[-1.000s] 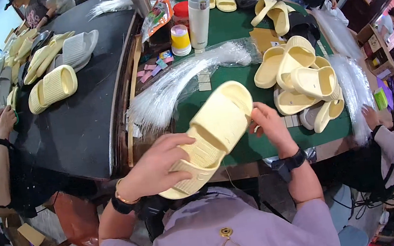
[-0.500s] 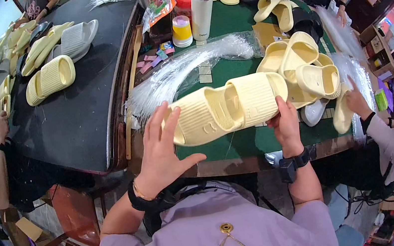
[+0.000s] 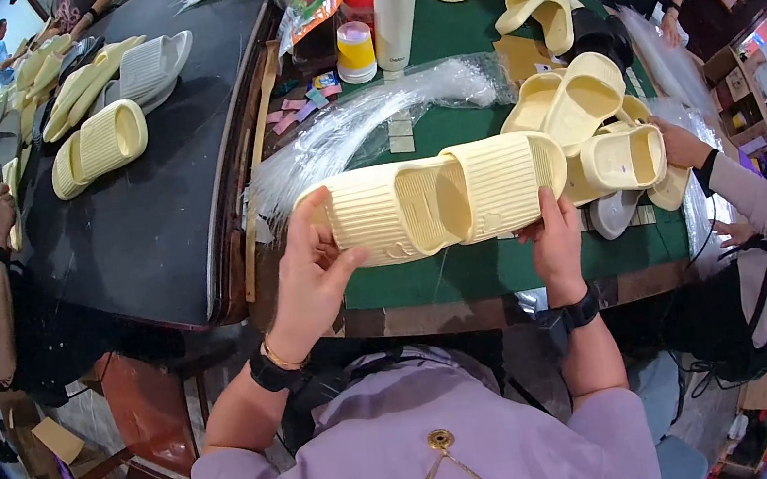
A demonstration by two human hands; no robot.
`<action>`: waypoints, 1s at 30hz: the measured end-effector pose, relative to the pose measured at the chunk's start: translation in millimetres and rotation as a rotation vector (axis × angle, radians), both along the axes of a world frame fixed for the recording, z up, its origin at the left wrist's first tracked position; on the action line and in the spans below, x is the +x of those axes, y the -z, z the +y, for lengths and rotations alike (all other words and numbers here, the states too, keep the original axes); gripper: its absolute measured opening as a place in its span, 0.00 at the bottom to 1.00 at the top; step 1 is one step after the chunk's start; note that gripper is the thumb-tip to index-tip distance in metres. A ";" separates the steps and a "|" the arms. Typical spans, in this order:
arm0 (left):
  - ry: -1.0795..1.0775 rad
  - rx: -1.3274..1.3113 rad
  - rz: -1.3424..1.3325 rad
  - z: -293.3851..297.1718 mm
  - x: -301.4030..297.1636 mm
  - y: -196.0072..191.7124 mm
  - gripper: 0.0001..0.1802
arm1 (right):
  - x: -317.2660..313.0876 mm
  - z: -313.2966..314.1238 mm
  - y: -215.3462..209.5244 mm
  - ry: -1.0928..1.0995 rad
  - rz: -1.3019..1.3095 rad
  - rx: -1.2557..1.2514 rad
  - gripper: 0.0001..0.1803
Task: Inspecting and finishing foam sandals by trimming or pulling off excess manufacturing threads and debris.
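Note:
A pair of pale yellow slide slippers (image 3: 498,190) with ribbed straps is held up level above the near edge of the green table, the two lying end to end. My left hand (image 3: 304,285) grips the left end, fingers behind and thumb along the lower front edge. At the right end, my right hand (image 3: 557,246) holds the other slipper from below, thumb on its front. Just beyond my right hand lies a pile of pale yellow slippers (image 3: 583,99), with a grey-white one (image 3: 614,213) beneath it.
Clear plastic bags (image 3: 365,110) lie behind the slippers. A white flask (image 3: 395,14) and a yellow-and-white cup (image 3: 355,51) stand farther back. At right, a co-worker's hand (image 3: 682,144) reaches into the pile. More slippers (image 3: 99,148) lie on the black table at left.
My left hand, spread open before, has closed on the left end of the slippers. The pair has turned more level. The co-worker's hand at right has moved up along the pile.

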State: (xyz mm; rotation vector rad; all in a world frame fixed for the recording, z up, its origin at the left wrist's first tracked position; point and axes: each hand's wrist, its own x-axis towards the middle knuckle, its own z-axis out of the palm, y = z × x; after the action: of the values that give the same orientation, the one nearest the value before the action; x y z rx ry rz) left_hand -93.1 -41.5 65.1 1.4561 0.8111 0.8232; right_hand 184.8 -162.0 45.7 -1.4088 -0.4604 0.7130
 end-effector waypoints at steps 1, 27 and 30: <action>0.002 0.000 0.001 3.5 -3.7 -4.2 0.42 | 6.0 -1.5 3.4 0.050 -0.007 -0.021 0.15; 0.196 0.703 0.445 43.3 48.8 3.0 0.12 | 44.8 37.3 -35.4 -0.441 -0.492 -0.291 0.18; 0.098 0.795 0.387 38.9 52.8 11.1 0.18 | 45.1 31.6 -14.3 -0.352 -0.738 -0.315 0.19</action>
State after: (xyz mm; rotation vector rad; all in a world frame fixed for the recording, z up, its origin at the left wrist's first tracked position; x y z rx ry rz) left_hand -40.4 -2.5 54.0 2.3947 0.7115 0.8415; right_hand 229.9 -130.4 60.1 -1.9049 -1.2368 0.5349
